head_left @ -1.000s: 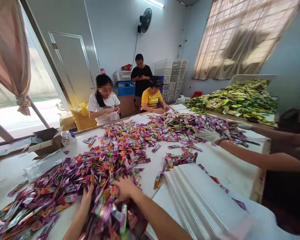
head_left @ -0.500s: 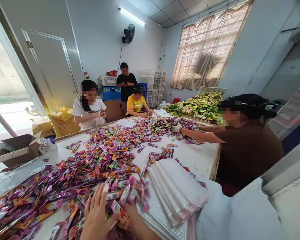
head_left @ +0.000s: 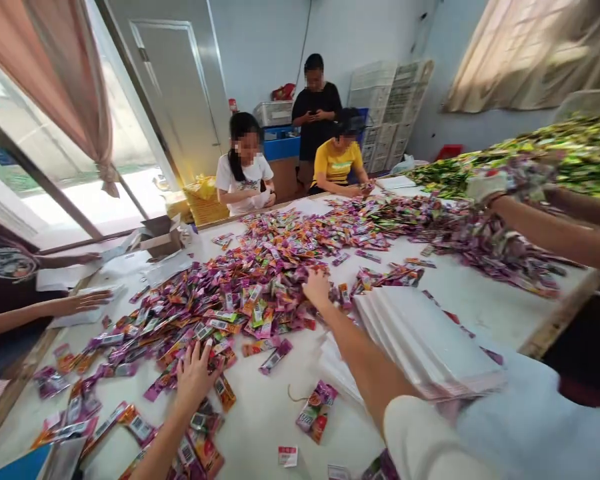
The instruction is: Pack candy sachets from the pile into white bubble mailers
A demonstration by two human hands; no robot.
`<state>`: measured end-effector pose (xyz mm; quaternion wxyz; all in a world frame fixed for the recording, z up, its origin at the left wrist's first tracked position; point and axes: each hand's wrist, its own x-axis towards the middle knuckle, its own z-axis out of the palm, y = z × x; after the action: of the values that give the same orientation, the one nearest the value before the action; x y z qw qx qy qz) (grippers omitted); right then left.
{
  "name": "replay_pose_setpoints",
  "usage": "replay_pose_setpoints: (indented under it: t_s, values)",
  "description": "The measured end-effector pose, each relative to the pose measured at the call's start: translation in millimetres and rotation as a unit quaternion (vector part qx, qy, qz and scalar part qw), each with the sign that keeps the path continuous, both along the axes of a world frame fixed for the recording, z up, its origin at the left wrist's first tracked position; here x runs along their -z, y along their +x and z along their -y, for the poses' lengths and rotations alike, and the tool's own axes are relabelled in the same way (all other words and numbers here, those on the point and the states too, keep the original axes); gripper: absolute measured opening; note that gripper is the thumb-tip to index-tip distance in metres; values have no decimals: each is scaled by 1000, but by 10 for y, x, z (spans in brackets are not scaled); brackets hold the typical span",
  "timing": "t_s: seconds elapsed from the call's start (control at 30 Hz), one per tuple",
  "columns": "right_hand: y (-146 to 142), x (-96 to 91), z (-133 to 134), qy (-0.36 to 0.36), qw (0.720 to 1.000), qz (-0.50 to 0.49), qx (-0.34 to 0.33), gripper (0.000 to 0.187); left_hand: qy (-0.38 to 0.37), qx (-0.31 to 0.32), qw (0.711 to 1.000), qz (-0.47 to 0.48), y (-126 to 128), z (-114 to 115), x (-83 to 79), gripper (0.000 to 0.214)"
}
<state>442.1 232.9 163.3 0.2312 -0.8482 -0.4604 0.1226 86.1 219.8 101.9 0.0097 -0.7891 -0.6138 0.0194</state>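
Ideally, low contact should keep the purple sachets, heaped on the white table, from scattering: the left hand splays over their near edge, clasping nothing visible; the right hand curls at their right side, its hold unclear.

Well lit overall, mainly by daylight from the left. Overexposed to near white at the large window; aglow with backlight at the pinkish curtain and at the beige curtain, upper right. Marked by glare along the edges of the metal door; speckled with highlights on the glossy sachets. Dim at lower right, near black on the dark clothing. Acceptably sharp at the left hand; smeared at a co-worker's gloved hand. Stretched toward the edges, notably at the white sleeve.
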Motion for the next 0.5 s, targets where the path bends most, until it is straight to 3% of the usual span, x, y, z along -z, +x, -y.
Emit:
replay_pose_setpoints:
  t_s: [0.07, 0.13, 0.27, 0.4, 0.5]
  values:
    - [171, 58, 43, -3, 1000, 15, 14, 51, 2, 5, 1000, 30, -86, 71, 86, 54]
    - [166, 186, 149, -1, 999, 45, -7, 55, 16, 17, 998, 56, -136, 217, 236, 51]
    - [-318, 373, 105, 34, 983, 111, -144, 71, 50, -8, 996, 72, -119, 423, 431, 50]
    - [-924, 280, -604, 41, 949, 126, -285, 98, 68, -26, 995, 75, -113, 416, 486, 50]
    - [-1099, 197, -1303, -34, 947, 141, -287, 123, 81, -21, 993, 79, -186, 370, 636, 49]
